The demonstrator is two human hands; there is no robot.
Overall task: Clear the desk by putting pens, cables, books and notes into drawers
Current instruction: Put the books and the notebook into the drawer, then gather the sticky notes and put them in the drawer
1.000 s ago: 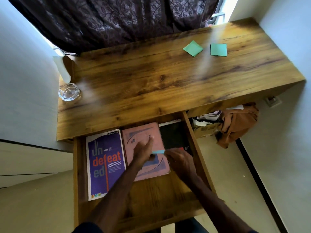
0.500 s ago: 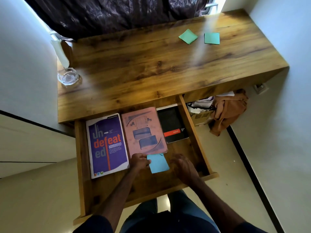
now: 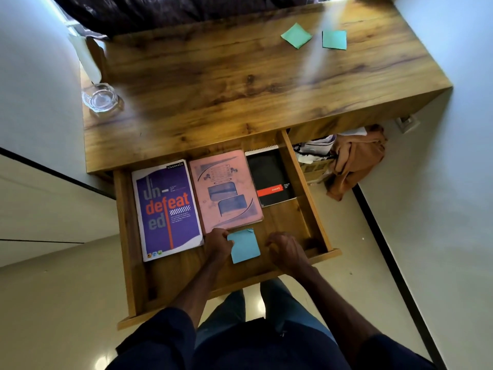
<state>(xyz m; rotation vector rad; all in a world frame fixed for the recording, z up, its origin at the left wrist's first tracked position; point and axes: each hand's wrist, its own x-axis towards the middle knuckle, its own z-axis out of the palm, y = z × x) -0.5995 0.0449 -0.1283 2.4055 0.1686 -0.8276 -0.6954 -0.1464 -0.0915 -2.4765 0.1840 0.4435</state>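
Desk [image 3: 240,84]: I see the top nearly cleared. Two green notes [image 3: 296,35] lie at the far right corner, just beside each other and well apart from both hands. A glass dish [image 3: 100,98] stands at the far left edge.

Drawer [image 3: 128,236]: pulled fully out toward me. Inside, left to right, lie a purple book [image 3: 166,209], a pink book [image 3: 225,189] and a black pad [image 3: 269,177], each with its long axis running front to back.

Left hand [image 3: 217,243]: inside the drawer, just below the pink book's near edge. Its fingertips touch the left edge of a blue note [image 3: 244,245]. I cannot tell whether they pinch it or merely press it down.

Right hand [image 3: 284,249]: also in the drawer, just right of the blue note, fingers loosely curled, grasping nothing I can see.

Blue note: lying on the drawer floor between the two hands, slightly tilted, its top right corner curled up, just short of the pink book.

My judgement: this note is as good as stowed. The coming move turns on the green notes, which lie up and to the right across the whole desk. The right hand is free and on the nearer side, so I would send it.
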